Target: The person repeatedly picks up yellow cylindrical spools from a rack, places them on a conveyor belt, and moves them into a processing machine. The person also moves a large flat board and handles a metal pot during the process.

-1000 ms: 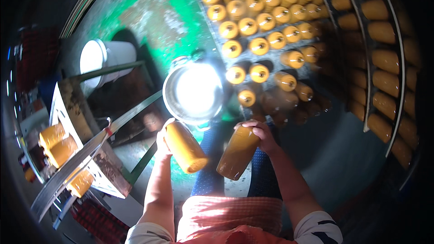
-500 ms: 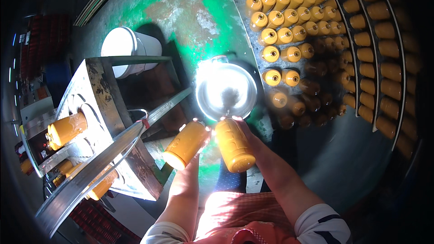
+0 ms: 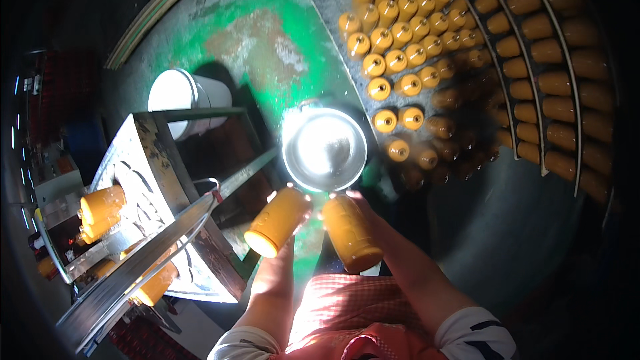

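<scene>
My left hand (image 3: 306, 211) is closed around an orange bottle (image 3: 271, 224), its fingertips showing along the far and right sides. A second orange bottle (image 3: 351, 237), with raised marks on its wall, is in the grip of my right hand (image 3: 362, 205). Both bottles tilt with their flat bases toward me. Their far ends point at a round metal pot (image 3: 358, 153) just beyond my hands; the necks are hidden. Strong glare covers the pot's inside, so its contents cannot be made out.
Left of me stands a metal frame (image 3: 150, 160) with a curved rail (image 3: 143, 243) and more orange bottles (image 3: 105, 204). A white bucket (image 3: 173, 97) lies tipped behind it. Rows of orange bottles (image 3: 397, 61) cover the floor at right, beside bottle-filled racks (image 3: 513, 67).
The view has shifted, so pot and floor bottles sit lower and further left. Both held bottles appear slightly lower and to the right, still in my hands.
</scene>
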Demonstrator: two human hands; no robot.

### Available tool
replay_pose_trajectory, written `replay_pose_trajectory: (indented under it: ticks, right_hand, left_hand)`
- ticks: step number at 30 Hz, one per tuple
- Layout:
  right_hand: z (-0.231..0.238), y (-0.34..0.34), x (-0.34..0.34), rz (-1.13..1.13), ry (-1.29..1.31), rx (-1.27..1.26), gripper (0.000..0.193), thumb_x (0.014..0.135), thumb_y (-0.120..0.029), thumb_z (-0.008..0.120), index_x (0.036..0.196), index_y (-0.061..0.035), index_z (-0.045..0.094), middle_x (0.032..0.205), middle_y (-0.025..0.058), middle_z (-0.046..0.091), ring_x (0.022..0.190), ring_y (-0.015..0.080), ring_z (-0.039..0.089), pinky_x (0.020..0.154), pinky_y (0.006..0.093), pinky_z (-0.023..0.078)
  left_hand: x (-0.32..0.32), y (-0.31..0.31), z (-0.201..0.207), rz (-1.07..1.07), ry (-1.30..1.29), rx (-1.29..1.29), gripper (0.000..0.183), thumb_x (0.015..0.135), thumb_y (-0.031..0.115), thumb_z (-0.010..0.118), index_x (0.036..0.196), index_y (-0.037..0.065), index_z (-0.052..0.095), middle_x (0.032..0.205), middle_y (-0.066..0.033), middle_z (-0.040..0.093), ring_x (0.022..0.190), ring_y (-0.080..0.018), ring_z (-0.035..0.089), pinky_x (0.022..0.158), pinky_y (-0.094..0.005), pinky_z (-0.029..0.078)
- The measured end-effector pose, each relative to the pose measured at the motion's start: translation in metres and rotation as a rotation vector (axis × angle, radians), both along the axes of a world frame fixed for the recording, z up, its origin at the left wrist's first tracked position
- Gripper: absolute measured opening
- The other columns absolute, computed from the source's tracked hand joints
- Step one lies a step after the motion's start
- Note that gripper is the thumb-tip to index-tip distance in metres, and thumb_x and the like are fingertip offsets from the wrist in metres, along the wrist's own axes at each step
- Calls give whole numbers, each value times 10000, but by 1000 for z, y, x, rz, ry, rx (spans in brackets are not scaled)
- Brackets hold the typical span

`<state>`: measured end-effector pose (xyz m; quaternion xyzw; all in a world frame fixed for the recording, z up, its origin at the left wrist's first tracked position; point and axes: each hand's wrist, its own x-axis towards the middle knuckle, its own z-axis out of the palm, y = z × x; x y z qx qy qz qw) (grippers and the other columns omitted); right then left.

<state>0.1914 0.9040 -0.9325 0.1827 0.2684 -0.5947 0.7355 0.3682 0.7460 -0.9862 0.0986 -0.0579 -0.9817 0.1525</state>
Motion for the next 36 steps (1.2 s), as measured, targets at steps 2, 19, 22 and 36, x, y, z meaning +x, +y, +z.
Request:
replay_pose_trajectory:
  ticks: [2,19,22,36]
  right_hand:
    - [-36,33,2,-35,152,-136,345,968,-363,529,1157,-81,589,1018,261,642,871,390,665,714,497,563]
    - [-14,290,-26,-307,68,-575,539,923,-740,377,1277,-392,586,1273,259,494,1019,498,544,783,606,541]
    - [-40,322,-7,-232,225,-585,571,944,-714,366,1321,-336,570,1262,233,519,1024,460,575,803,581,543]
    - [29,226,132,-18,368,-439,653,962,-652,375,1289,-116,554,1170,196,589,993,450,598,844,572,526]
  left_hand:
    - [-10,11,18,-49,-58,-55,532,945,521,521,1349,176,555,1296,-322,502,964,-502,586,666,-452,579]
    - [125,130,139,111,24,-355,549,909,475,553,1352,152,537,1276,-291,574,977,-458,634,803,-514,558]
    - [218,167,133,263,-4,-357,552,903,467,558,1352,147,534,1273,-285,587,980,-451,643,827,-524,554]
    - [474,311,110,1005,-182,-366,527,883,478,567,1312,174,533,1256,-246,603,1012,-416,651,827,-545,564]
